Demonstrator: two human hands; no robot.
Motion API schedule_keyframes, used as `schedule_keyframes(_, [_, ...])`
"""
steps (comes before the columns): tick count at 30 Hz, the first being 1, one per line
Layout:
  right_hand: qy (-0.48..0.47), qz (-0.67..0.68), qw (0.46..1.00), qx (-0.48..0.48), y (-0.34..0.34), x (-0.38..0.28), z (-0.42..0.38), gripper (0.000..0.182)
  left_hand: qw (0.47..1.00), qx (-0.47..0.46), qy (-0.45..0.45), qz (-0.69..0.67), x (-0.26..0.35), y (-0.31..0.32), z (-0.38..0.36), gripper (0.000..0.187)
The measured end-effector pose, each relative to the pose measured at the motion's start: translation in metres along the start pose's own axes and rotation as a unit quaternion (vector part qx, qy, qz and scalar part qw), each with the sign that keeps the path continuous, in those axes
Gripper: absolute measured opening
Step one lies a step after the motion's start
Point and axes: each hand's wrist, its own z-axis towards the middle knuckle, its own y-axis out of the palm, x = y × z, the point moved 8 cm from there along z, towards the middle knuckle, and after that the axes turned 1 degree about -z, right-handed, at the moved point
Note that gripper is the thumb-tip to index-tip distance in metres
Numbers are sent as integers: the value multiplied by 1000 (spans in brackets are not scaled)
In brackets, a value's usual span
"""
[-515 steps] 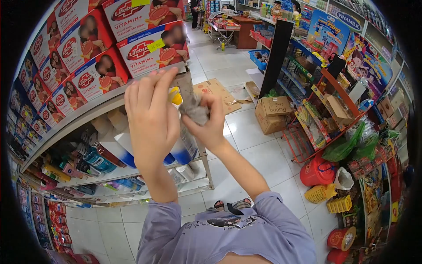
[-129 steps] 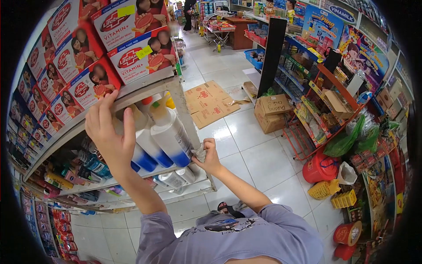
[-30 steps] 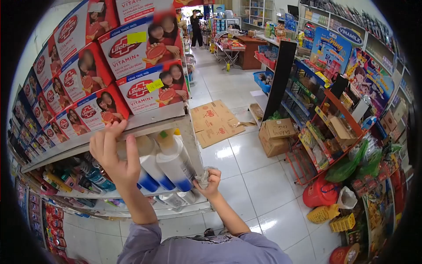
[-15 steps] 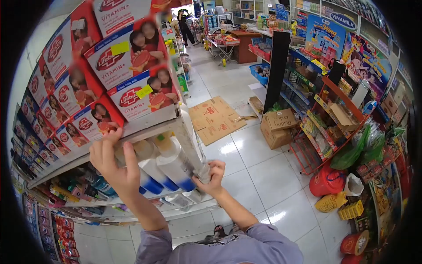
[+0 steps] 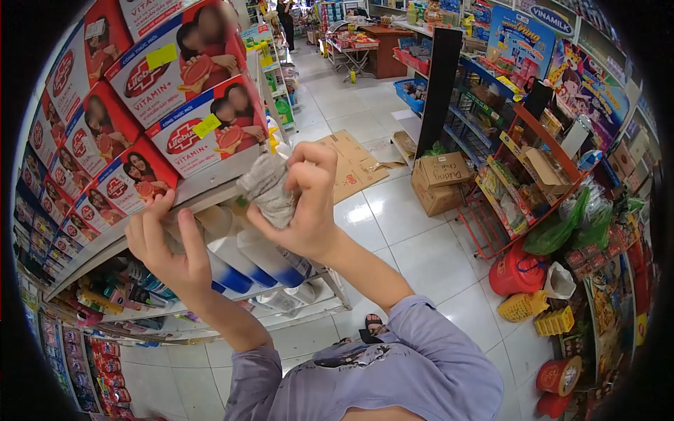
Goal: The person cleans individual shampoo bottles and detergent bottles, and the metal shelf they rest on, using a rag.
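My right hand (image 5: 309,203) is closed round a crumpled grey cloth (image 5: 269,189), which is at the corner of the shelf edge (image 5: 210,198). To the left, my left hand (image 5: 165,245) has its fingers apart and holds nothing. Its fingertips rest at the shelf edge, just under the red and white Lifebuoy soap boxes (image 5: 186,144). These boxes stand stacked on the shelf, some with yellow price tags. Below the edge, white and blue bottles (image 5: 256,256) stand on a lower shelf, partly behind my hands and forearms.
Flattened cardboard (image 5: 351,165) lies on the tiled floor beyond the shelf. Right of it are stacked cartons (image 5: 439,182), a red wire rack (image 5: 491,210) and a red bucket (image 5: 516,270). A person (image 5: 286,24) stands at the far end of the aisle.
My right hand has risen with the cloth from the shelf post beside the bottles to the upper shelf corner. My left hand stays at the shelf edge, and the view has shifted slightly.
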Motion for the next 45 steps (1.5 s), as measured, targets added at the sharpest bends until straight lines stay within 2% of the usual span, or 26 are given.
schedule_keyframes(4, [19, -21, 998, -48, -2, 8, -32, 53, 999, 35, -20, 0, -3, 0, -1, 18])
schedule_keyframes(7, [38, -12, 997, -71, -7, 24, -89, 54, 998, 38, -42, -3, -6, 1, -2, 20])
schedule_keyframes(11, [67, -9, 994, -91, -20, 44, -187, 54, 998, 42, -39, 2, -6, 0, -3, 21])
schedule_keyframes(13, [101, -28, 986, -133, -23, 55, -224, 54, 999, 30, -16, 11, -3, 1, -2, 18])
schedule_keyframes(17, [91, -9, 986, -143, -23, 54, -223, 55, 999, 26, -22, 16, -3, 2, -3, 18])
schedule_keyframes(19, [124, 29, 984, -122, -23, 57, -210, 56, 999, 31, -17, 14, -3, 1, -3, 17])
schedule_keyframes(23, [47, 13, 997, -57, -11, 31, -108, 57, 999, 21, -24, 16, -3, 3, -3, 17])
schedule_keyframes(25, [15, -46, 997, -51, -7, 13, -50, 58, 999, 32, -10, 7, 0, 1, -2, 17])
schedule_keyframes(28, [-8, -2, 999, -49, 2, 5, -12, 57, 1000, 23, -13, 13, -2, 0, -2, 17])
schedule_keyframes(30, [14, 3, 1000, -20, 0, 5, -3, 57, 1000, 28, -8, 3, -2, 0, -2, 17])
schedule_keyframes(35, [-2, -18, 1000, -19, -4, 10, -29, 58, 999, 36, -11, 8, -1, 0, -2, 17])
schedule_keyframes(38, [22, 2, 997, -70, -3, 21, -66, 58, 999, 34, -16, 14, -1, 0, -2, 17])
schedule_keyframes(45, [95, 10, 993, -75, -13, 46, -157, 57, 998, 57, -11, -6, -4, -1, -2, 22])
